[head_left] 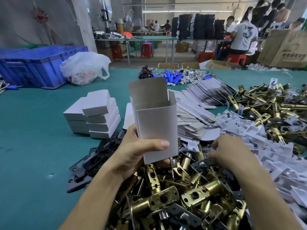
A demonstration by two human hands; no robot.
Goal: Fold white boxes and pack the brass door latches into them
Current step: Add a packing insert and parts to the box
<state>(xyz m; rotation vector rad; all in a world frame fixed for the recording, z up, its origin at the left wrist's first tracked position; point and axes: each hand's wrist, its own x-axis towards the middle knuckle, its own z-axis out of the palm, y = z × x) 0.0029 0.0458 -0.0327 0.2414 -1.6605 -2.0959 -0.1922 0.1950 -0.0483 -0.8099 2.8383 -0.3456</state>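
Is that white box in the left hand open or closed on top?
Open: the white box, held upright by the left hand, has its top flap standing up, and its inner walls show.

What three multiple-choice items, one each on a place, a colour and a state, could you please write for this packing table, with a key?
1. Where does the stack of closed white boxes stand? A) on the floor B) in the person's lap C) on the table, left of the held box.
2. What colour is the crate at the far left? A) red B) blue C) yellow.
3. How is the held box, gripped by the left hand? A) upright, top open B) sealed shut C) still flat.
Key: 1 C, it rests on the table; 2 B, its walls are blue; 3 A, its flap stands up, inside showing.
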